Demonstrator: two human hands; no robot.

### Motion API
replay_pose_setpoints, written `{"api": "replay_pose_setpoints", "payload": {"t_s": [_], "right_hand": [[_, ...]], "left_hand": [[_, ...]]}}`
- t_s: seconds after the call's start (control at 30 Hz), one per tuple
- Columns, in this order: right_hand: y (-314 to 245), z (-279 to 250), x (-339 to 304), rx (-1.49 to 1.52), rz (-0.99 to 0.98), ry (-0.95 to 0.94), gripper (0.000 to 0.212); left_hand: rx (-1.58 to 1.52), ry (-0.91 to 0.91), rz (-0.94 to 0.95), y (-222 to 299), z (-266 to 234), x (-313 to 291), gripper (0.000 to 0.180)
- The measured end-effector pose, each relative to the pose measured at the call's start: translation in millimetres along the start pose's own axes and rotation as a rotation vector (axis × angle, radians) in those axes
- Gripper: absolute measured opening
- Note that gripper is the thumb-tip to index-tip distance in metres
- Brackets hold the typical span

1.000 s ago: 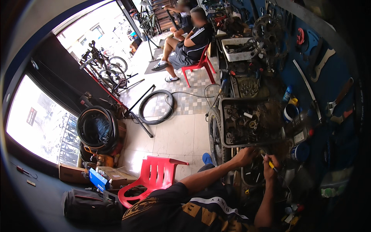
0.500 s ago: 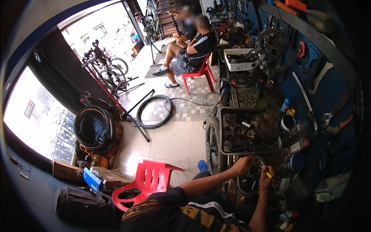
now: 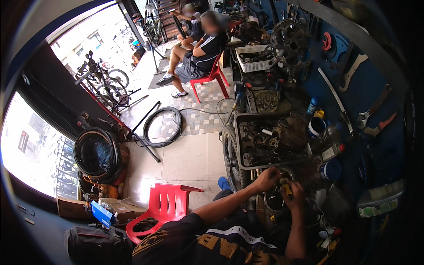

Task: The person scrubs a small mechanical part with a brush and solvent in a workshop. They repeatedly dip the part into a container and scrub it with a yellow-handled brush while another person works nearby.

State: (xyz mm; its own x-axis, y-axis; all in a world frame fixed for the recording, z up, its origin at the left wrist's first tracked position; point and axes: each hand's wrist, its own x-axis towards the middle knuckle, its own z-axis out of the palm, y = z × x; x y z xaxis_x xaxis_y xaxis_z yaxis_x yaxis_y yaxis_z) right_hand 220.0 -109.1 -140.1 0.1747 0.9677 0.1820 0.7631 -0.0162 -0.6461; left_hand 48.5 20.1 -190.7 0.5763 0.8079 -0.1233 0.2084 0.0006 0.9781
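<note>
My left hand [image 3: 268, 180] reaches over the bench with its fingers closed. What it pinches is small and dark, and I cannot make it out. Close to its right, my right hand [image 3: 294, 197] is closed round a yellow-handled tool [image 3: 288, 190]; the tool's working end is too dark to name. Both hands are over a dark, ring-shaped part [image 3: 273, 204] that lies partly in shadow beneath them. Just beyond them stands a grey tray [image 3: 251, 167] full of greasy metal bike parts.
A bicycle wheel [image 3: 230, 154] stands against the bench's left side. Blue tubs [image 3: 330, 169] and bottles line the right, below wall-hung tools. A red plastic chair [image 3: 163, 204] is at my left. A loose tyre [image 3: 149, 136] lies on the floor; a person [image 3: 207, 48] sits beyond.
My view has swung a little, so the scene shifts left and up. My right hand has turned the yellow-handled tool and sits closer to my left hand. The seated person's head has turned.
</note>
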Motion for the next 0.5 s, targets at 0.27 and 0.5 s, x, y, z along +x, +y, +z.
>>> {"api": "replay_pose_setpoints", "payload": {"t_s": [0.27, 0.5], "right_hand": [[-3, 3, 9, 0.18, 0.161, 0.105, 0.033], [-32, 2, 15, 0.341, 0.042, 0.173, 0.029]], "left_hand": [[0.066, 0.002, -0.11, 7, -7, 2, 0.041], [0.196, 0.104, 0.063, 5, 3, 0, 0.035]]}}
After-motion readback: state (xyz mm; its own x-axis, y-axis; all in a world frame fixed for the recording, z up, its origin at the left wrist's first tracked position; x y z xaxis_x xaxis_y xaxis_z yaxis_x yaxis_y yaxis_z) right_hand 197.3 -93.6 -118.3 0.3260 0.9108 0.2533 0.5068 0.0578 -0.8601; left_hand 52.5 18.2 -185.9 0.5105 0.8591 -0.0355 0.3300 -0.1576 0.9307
